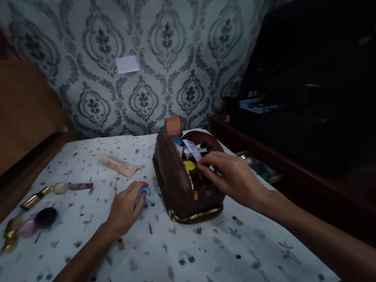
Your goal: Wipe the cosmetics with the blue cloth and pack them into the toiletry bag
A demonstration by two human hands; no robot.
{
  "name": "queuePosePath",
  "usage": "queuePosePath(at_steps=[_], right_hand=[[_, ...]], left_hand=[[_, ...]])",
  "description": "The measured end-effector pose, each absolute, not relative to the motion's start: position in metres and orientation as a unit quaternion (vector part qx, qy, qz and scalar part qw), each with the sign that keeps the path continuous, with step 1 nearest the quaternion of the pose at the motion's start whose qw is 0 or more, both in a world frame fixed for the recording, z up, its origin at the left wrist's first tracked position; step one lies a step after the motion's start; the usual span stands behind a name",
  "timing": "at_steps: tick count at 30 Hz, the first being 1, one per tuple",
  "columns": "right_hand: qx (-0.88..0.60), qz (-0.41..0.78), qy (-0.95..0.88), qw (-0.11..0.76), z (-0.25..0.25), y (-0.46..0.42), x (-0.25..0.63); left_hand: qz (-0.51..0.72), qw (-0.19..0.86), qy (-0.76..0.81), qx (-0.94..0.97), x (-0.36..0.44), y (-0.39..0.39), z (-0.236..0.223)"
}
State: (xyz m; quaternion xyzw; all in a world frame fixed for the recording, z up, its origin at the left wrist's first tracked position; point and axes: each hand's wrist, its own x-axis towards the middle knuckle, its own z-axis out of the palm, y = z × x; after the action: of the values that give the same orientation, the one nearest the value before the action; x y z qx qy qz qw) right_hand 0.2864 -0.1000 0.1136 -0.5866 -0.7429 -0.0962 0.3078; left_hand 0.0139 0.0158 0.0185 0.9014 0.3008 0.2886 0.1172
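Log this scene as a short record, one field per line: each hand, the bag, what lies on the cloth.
left hand: holding small blue item
right hand: fingers on white slip at bag's opening
bag: brown, upright, unzipped
in bag: yellow lid, other items partly hidden
on cloth, left of bag: beige tube, black round item, other small items

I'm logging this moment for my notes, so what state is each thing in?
brown bag: unzipped, upright, filled
beige tube: lying flat, outside the bag
round black compact: lying flat; shut or open, cannot tell
right hand: pinching a white item
left hand: closed around a blue item
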Motion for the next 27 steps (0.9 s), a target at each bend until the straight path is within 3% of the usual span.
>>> queuePosePath(at_steps=[3,7,10,14,21,27], right_hand=[[-0.506,-0.165,-0.749,0.395,0.109,-0.11,0.263],[-0.376,-0.135,-0.82,0.41,0.09,-0.118,0.217],[-0.325,-0.104,-0.869,0.359,0.065,-0.11,0.184],[-0.365,0.004,-0.888,0.281,0.036,-0.081,0.153],[-0.431,0.065,-0.868,0.238,-0.01,-0.061,0.125],[-0.414,0.079,-0.882,0.211,-0.017,-0.076,0.119]], left_hand=[[0.201,0.022,0.359,0.911,-0.007,0.031,0.009],[0.11,-0.036,0.45,0.885,-0.024,0.048,0.008],[0.111,-0.05,0.502,0.856,-0.034,0.06,0.015],[0.112,-0.08,0.577,0.805,-0.06,0.077,0.022],[0.081,-0.095,0.644,0.755,-0.105,0.101,0.008],[0.049,-0.084,0.633,0.768,-0.106,0.102,0.006]])
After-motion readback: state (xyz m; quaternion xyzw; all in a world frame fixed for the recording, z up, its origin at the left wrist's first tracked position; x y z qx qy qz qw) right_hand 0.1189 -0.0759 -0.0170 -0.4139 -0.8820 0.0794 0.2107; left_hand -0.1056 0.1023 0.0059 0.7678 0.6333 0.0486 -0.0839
